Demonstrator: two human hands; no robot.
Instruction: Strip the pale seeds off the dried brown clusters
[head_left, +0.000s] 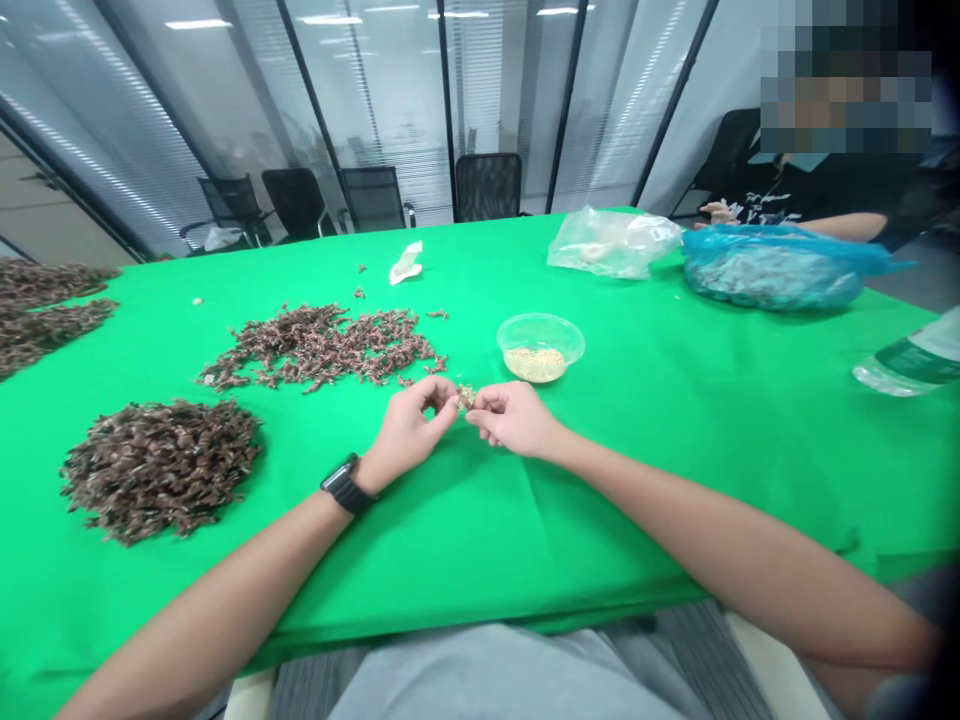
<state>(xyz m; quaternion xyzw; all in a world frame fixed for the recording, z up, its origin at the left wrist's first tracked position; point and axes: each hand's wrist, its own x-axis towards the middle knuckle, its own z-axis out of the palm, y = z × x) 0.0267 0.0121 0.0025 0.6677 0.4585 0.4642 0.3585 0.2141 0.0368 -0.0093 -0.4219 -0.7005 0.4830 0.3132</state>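
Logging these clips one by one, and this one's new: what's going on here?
At a green-covered table, a person's left hand and right hand pinch a small piece between them. A clear bowl with pale bits in it stands just beyond the right hand. A dense brown heap and a looser brown spread lie to the left.

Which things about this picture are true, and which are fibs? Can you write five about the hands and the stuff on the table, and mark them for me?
1. The black watch is on the left wrist. True.
2. The cloth is red. False: it is green.
3. The left hand and right hand both have their fingers at one small clump. True.
4. The clear bowl is upside down. False: it stands upright, with pale bits inside.
5. The blue bag lies beside a clear plastic bag. True.
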